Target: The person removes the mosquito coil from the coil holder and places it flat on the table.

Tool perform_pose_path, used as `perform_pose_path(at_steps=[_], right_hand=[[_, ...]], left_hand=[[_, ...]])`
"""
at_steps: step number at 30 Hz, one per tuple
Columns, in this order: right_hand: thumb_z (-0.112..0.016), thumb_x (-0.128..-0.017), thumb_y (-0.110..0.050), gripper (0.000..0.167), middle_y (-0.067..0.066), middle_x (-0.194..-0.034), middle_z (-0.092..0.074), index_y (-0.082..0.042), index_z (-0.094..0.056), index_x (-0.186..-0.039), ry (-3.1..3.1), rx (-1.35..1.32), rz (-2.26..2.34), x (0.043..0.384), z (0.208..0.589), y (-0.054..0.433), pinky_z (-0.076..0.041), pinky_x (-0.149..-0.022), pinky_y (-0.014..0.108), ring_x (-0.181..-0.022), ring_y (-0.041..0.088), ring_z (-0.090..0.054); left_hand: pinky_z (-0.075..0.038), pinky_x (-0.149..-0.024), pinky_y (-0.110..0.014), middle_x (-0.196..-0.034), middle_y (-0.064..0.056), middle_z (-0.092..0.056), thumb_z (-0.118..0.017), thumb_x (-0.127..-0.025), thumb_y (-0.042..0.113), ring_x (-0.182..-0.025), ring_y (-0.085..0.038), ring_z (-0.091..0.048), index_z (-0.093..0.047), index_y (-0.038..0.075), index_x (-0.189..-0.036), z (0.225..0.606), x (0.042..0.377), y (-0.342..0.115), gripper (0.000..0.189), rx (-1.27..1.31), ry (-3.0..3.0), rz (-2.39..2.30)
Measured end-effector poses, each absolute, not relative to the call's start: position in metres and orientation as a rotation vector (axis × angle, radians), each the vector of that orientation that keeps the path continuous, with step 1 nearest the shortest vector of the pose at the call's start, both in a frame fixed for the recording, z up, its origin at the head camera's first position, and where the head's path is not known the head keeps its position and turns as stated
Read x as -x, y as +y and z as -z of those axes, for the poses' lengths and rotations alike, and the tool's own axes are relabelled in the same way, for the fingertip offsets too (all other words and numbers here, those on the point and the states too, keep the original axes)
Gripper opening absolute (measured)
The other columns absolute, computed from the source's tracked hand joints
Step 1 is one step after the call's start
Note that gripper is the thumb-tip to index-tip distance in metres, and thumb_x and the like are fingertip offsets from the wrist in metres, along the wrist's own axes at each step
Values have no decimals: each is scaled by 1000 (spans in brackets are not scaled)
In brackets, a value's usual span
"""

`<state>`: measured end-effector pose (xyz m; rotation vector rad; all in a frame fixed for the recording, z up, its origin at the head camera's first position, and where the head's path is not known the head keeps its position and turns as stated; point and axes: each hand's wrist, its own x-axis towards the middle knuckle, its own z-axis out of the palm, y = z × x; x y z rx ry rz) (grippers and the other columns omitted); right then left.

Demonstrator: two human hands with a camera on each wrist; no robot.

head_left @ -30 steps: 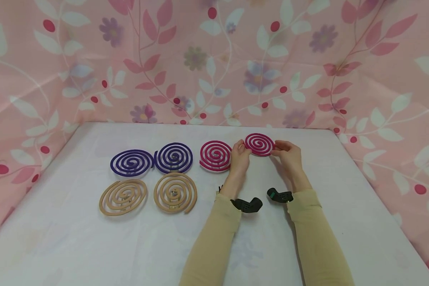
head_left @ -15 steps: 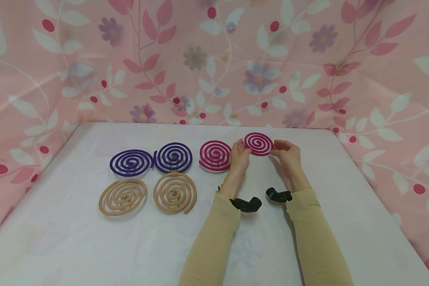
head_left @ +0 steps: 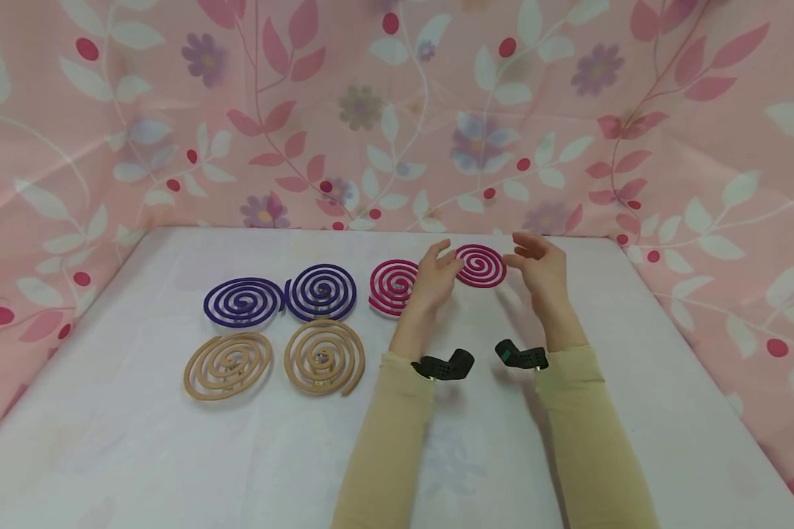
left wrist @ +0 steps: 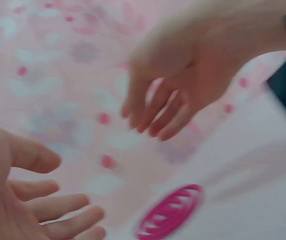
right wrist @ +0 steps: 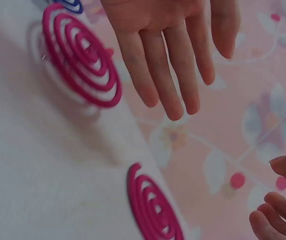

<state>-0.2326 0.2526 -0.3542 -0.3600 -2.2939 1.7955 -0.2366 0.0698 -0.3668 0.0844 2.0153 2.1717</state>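
Note:
A pink mosquito coil [head_left: 481, 266] lies at the back right of the white table, between my two hands. It looks flat on the surface in the right wrist view. My left hand [head_left: 434, 278] hovers at its left side with fingers spread, and my right hand [head_left: 545, 273] is at its right side, fingers relaxed. Both wrist views show the hands raised above the coil and holding nothing. Another pink mosquito coil [right wrist: 83, 55] sits raised above the table to the left, partly hidden behind my left hand in the head view.
Two purple mosquito coils [head_left: 321, 292] stand side by side at the left. In front of them are two tan mosquito coils [head_left: 230, 366], propped on small metal stands. A pink floral cloth [head_left: 364, 147] backs and flanks the white table [head_left: 172, 470].
Both hands have let go of the right-hand pink mosquito coil and lifted slightly apart, their fingers opening. The coil stays on the table. The other coils have not moved.

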Motion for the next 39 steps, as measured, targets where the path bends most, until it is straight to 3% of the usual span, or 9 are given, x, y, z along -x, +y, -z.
perform_pose_path(at_steps=[5, 11, 16, 29, 39], right_hand=[[-70, -91, -7, 46, 5, -134, -61, -12, -62, -135, -2060, 203, -1974, 215, 315, 239, -39, -116, 38, -126, 21, -53], [-71, -91, -6, 39, 7, -130, -63, -9, -65, -129, -1855, 69, -2087, 197, 291, 230, -52, -98, 20, -119, 19, -56], [-71, -91, -5, 40, 8, -131, -64, -6, -64, -130, -1790, -7, -2153, 188, 279, 224, -53, -94, 17, -119, 19, -56], [-69, -91, -2, 35, 7, -126, -65, -6, -67, -126, -1669, -119, -2151, 170, 265, 209, -54, -93, 22, -118, 22, -56], [-64, -92, 4, 35, 7, -126, -65, -6, -67, -125, -1666, -116, -2131, 168, 265, 203, -53, -96, 24, -120, 24, -55]], left_hand=[[-36, -118, -39, -147, -15, -53, -55, -102, 17, -138, -25, -50, -40, 9, -151, 322, 223, 25, 52, -256, 2170, -2144], [-36, -118, -37, -149, -11, -52, -55, -103, 19, -138, -22, -49, -41, 12, -151, 292, 208, -13, 50, -340, 2225, -2162], [-37, -117, -39, -150, -10, -50, -55, -103, 21, -140, -24, -46, -44, 12, -149, 293, 208, -33, 48, -374, 2313, -2024], [-31, -121, -44, -156, -14, -42, -53, -104, 23, -144, -31, -39, -36, 5, -153, 296, 207, -97, 55, -373, 2497, -1770], [-34, -119, -42, -156, -14, -41, -55, -103, 20, -143, -30, -42, -36, 7, -153, 313, 214, -85, 55, -297, 2398, -1894]])
